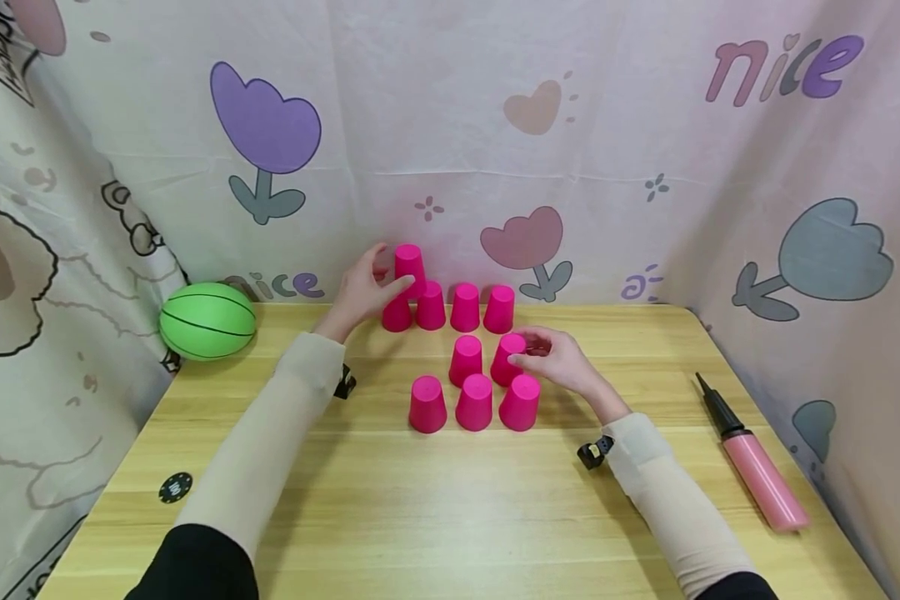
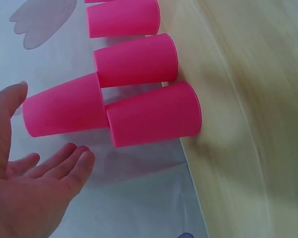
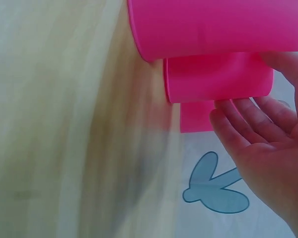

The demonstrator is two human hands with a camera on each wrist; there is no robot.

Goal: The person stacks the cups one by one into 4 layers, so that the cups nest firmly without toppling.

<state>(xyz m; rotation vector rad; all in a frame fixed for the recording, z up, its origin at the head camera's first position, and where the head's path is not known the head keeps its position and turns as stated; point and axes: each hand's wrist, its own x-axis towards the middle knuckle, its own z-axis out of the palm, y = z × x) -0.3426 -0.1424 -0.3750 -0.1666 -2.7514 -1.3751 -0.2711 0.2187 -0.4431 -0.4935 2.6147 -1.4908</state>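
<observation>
Bright pink cups stand upside down in rows on the table. One pink cup (image 1: pixel 409 265) sits on top of the two leftmost cups of the back row (image 1: pixel 431 308). My left hand (image 1: pixel 365 289) is beside that raised cup; in the left wrist view its thumb and fingers are spread around it, with a gap between the fingers and the cup (image 2: pixel 67 106). My right hand (image 1: pixel 562 360) holds the right cup (image 1: pixel 504 362) of the middle row, thumb on the near side and fingers on the far side. Another pink cup (image 1: pixel 466 362) stands left of it.
Three pink cups form the front row (image 1: pixel 474 404). A green ball (image 1: pixel 207 322) lies at the table's back left, and a black round chip (image 1: pixel 176 487) is at the left. On the right lies a pink hand pump (image 1: pixel 763 479). A printed curtain (image 1: pixel 420 100) hangs behind the table.
</observation>
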